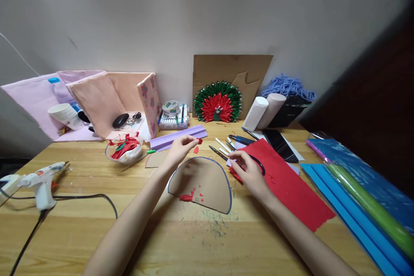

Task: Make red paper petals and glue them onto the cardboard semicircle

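Note:
My left hand [181, 150] pinches a small red paper piece [200, 141] between thumb and fingertips, above the far edge of a half-round cardboard piece [203, 181] outlined in blue. Another red scrap [196, 150] shows just below those fingertips. On the cardboard lie several red paper bits [186, 198]. To its right, my right hand [248, 171] hovers low with fingers bent and apart, holding nothing I can see. Red scraps [236, 175] lie under its fingers. A black loop, perhaps a scissors handle [259, 164], shows beside it, over a large red paper sheet [291, 185].
A glue gun [43, 185] with its cord is at left. Behind stand a bowl of red scraps [124, 153], a marker box [174, 118] and a red-green peacock [217, 102] against cardboard [233, 67]. Pens [223, 145] lie centrally; blue rolls [349, 211] lie right.

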### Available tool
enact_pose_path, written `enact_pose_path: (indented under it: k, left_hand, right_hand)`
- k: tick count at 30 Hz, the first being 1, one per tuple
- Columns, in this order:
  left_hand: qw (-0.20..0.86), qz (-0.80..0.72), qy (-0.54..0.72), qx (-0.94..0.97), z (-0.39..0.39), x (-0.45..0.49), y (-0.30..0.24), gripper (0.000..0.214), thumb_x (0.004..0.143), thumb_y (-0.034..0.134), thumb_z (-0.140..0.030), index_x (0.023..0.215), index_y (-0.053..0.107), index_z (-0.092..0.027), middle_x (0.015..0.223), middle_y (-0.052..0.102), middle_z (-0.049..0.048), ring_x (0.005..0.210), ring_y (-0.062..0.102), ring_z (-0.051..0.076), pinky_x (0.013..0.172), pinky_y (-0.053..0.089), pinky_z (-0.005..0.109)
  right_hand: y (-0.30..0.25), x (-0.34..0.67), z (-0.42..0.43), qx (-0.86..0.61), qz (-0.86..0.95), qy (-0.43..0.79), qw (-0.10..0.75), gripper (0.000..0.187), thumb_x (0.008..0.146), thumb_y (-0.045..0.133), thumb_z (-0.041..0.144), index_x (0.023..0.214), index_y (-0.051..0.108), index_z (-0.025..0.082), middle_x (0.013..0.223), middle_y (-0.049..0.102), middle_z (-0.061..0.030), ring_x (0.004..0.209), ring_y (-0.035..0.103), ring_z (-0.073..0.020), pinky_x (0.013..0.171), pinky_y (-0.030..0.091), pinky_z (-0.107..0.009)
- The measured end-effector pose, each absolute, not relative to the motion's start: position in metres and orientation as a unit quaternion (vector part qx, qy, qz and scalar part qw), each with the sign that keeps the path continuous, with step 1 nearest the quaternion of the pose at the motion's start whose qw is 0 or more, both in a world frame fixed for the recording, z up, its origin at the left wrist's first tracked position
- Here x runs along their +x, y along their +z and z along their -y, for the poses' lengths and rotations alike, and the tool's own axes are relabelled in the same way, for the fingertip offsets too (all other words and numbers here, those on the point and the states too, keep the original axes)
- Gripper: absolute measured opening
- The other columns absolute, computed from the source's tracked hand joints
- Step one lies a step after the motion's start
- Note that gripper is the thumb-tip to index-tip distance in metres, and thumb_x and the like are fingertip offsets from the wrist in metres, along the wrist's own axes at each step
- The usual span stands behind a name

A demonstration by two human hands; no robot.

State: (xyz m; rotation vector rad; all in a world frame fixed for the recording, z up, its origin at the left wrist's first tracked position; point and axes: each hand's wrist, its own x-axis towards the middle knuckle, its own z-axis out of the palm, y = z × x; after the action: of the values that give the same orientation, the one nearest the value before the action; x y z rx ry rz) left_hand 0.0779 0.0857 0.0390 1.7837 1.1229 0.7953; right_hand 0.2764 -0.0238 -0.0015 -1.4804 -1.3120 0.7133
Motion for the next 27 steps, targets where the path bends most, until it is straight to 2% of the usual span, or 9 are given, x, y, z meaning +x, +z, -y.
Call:
enact_pose_path:
  k: [3, 6, 10, 12, 15, 19, 22, 25, 27]
  left_hand:
    - [0.588, -0.405, 0.335, 0.614, -0.072, 0.082, 0.053, 0.025, 0.072, 0.064, -0.036, 0.078, 0.065, -0.012, 0.076, 0.066, 0.0062, 0.067, 0.059, 0.013, 0.062, 0.044, 0.023]
    - [0.64, -0.376, 0.345, 0.574, -0.062, 0.086, 0.058, 0.027, 0.065, 0.072, -0.035, 0.077, 0.064, -0.012, 0.073, 0.065, 0.0043, 0.071, 0.06, 0.014, 0.067, 0.046, 0.024]
    - [0.637, -0.365, 0.369, 0.571, -0.055, 0.088, 0.063, 0.03, 0.064, 0.073, -0.036, 0.079, 0.062, -0.012, 0.072, 0.066, 0.0039, 0.07, 0.062, 0.014, 0.069, 0.048, 0.027]
    - [0.634, -0.365, 0.369, 0.574, -0.052, 0.087, 0.067, 0.029, 0.065, 0.073, -0.036, 0.077, 0.062, -0.012, 0.072, 0.066, 0.0044, 0.07, 0.062, 0.015, 0.069, 0.049, 0.028]
    - [0.629, -0.372, 0.357, 0.581, -0.048, 0.084, 0.073, 0.025, 0.068, 0.071, -0.034, 0.073, 0.06, -0.012, 0.071, 0.066, 0.0049, 0.069, 0.063, 0.015, 0.067, 0.05, 0.027]
    - [0.621, -0.375, 0.36, 0.587, -0.047, 0.081, 0.077, 0.021, 0.073, 0.066, -0.032, 0.073, 0.057, -0.012, 0.074, 0.066, 0.005, 0.072, 0.064, 0.015, 0.068, 0.05, 0.026]
    - [0.604, -0.374, 0.377, 0.594, -0.047, 0.08, 0.075, 0.023, 0.076, 0.063, -0.035, 0.083, 0.057, -0.013, 0.085, 0.068, 0.0074, 0.079, 0.066, 0.016, 0.072, 0.051, 0.029]
    - [0.562, -0.338, 0.387, 0.648, -0.043, 0.08, 0.072, 0.032, 0.074, 0.067, -0.032, 0.098, 0.058, -0.014, 0.1, 0.066, 0.0094, 0.091, 0.064, 0.018, 0.081, 0.05, 0.031]
    - [0.544, -0.305, 0.381, 0.683, -0.04, 0.081, 0.071, 0.033, 0.073, 0.068, -0.03, 0.1, 0.059, -0.015, 0.101, 0.067, 0.0094, 0.092, 0.064, 0.019, 0.083, 0.05, 0.031]
  right_hand:
    - [0.018, 0.254, 0.003, -0.533, 0.475, 0.456, 0.532, 0.029, 0.074, 0.062, 0.041, 0.093, 0.057, 0.02, 0.097, 0.063, -0.0071, 0.093, 0.062, -0.021, 0.084, 0.049, -0.035]
    - [0.033, 0.242, -0.012, -0.477, 0.43, 0.522, 0.561, 0.032, 0.068, 0.069, 0.04, 0.091, 0.061, 0.019, 0.09, 0.066, -0.0051, 0.086, 0.064, -0.0184, 0.083, 0.05, -0.033]
    - [0.045, 0.242, -0.018, -0.476, 0.467, 0.477, 0.573, 0.025, 0.065, 0.073, 0.036, 0.081, 0.066, 0.018, 0.079, 0.068, -0.003, 0.073, 0.063, -0.0152, 0.071, 0.05, -0.029]
    - [0.049, 0.245, -0.015, -0.485, 0.493, 0.458, 0.559, 0.024, 0.066, 0.073, 0.035, 0.082, 0.067, 0.018, 0.077, 0.068, -0.0029, 0.07, 0.063, -0.0151, 0.068, 0.05, -0.028]
    - [0.055, 0.25, -0.011, -0.499, 0.508, 0.442, 0.546, 0.026, 0.067, 0.073, 0.033, 0.088, 0.069, 0.018, 0.078, 0.069, -0.0034, 0.07, 0.063, -0.0155, 0.067, 0.05, -0.028]
    - [0.06, 0.256, -0.008, -0.509, 0.52, 0.425, 0.538, 0.019, 0.069, 0.071, 0.033, 0.081, 0.069, 0.018, 0.075, 0.069, -0.0027, 0.067, 0.062, -0.0143, 0.066, 0.049, -0.028]
    - [0.063, 0.26, -0.007, -0.506, 0.537, 0.43, 0.52, 0.018, 0.071, 0.07, 0.033, 0.078, 0.068, 0.017, 0.074, 0.068, -0.0017, 0.063, 0.059, -0.0123, 0.063, 0.048, -0.026]
    - [0.066, 0.261, -0.005, -0.5, 0.556, 0.44, 0.497, 0.018, 0.072, 0.069, 0.034, 0.078, 0.067, 0.017, 0.072, 0.066, -0.0009, 0.062, 0.057, -0.011, 0.062, 0.047, -0.025]
    - [0.067, 0.259, -0.004, -0.49, 0.566, 0.45, 0.487, 0.018, 0.072, 0.069, 0.033, 0.078, 0.067, 0.016, 0.072, 0.066, -0.0009, 0.062, 0.057, -0.0108, 0.062, 0.046, -0.025]
